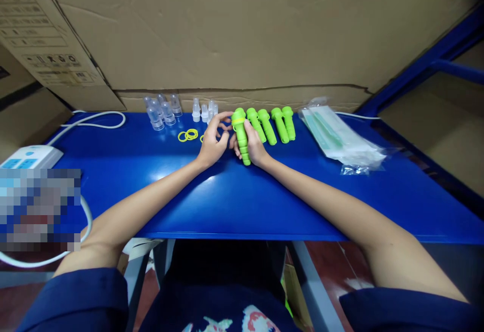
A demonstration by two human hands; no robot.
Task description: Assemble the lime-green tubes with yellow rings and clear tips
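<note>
My right hand (254, 143) is wrapped round a bright green ribbed plastic tube (242, 143) and holds it nearly upright, its capped end away from me. A yellow ring (238, 120) circles the tube just below the cap. Beside it is my left hand (215, 140), fingers curved and thumb apart, with the fingertips at the ring; whether they press on it is unclear. More yellow rings (188, 135) lie left of that hand, one partly hidden behind it. Several similar green tubes (267, 127) lie side by side to the right.
Clear plastic domed caps (169, 114) and small clear nozzle-like pieces (196, 110) stand at the back of the blue table (234, 211). A clear bag of white and pale green items (336, 133) lies right. A power strip (32, 156) with a white cable is at left; cardboard (242, 35) rises behind.
</note>
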